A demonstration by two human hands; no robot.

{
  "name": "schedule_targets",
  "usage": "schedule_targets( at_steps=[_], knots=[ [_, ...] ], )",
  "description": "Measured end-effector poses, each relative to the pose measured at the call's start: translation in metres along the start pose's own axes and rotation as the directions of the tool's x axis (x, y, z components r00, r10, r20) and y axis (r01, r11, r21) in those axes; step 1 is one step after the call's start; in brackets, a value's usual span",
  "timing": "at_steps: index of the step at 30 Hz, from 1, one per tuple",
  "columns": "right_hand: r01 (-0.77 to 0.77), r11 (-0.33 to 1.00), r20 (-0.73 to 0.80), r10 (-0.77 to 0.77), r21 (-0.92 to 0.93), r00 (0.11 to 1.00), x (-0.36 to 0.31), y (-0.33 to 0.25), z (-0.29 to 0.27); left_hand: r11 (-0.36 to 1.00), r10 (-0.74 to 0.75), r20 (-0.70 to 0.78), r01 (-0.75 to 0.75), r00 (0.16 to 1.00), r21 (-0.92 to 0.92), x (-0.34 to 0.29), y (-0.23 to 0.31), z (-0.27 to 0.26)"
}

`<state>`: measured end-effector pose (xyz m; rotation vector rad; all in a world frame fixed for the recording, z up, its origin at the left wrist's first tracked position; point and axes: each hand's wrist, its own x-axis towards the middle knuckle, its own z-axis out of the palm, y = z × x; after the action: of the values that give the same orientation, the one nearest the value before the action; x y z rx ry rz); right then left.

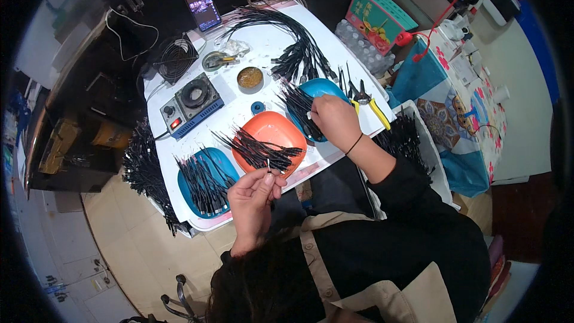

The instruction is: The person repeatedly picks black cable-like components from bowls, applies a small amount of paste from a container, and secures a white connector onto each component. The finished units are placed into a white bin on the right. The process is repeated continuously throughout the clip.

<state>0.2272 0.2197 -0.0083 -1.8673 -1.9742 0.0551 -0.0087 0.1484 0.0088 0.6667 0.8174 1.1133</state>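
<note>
While the left hand point(256, 198) pinches a white-tipped cable point(269, 165) by the orange tray point(272, 124), the right hand point(336, 121) is at the black cables point(297, 105) in a blue tray point(326, 87), its grip unclear; tangling could drag neighbours out.

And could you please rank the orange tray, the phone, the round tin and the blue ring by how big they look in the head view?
1. Orange tray
2. Phone
3. Round tin
4. Blue ring
</note>
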Motion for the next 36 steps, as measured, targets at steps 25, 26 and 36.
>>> schedule_targets(
  at_steps=[25,26,36],
  knots=[
    [0.066,0.707,-0.028,-0.065,0.704,0.997,-0.103,-0.055,-0.069,0.983,0.113,0.043,-0.106,0.993,-0.148,-0.005,-0.002,0.071],
    [0.051,0.664,-0.003,-0.073,0.746,0.997,-0.1,-0.053,-0.073,0.973,0.178,0.044,-0.169,0.983,-0.158,-0.008,-0.003,0.071],
    [-0.121,0.11,0.135,-0.131,0.987,0.982,-0.064,-0.055,-0.089,0.971,0.239,0.179,-0.231,0.954,-0.065,-0.022,-0.003,0.066]
  ],
)
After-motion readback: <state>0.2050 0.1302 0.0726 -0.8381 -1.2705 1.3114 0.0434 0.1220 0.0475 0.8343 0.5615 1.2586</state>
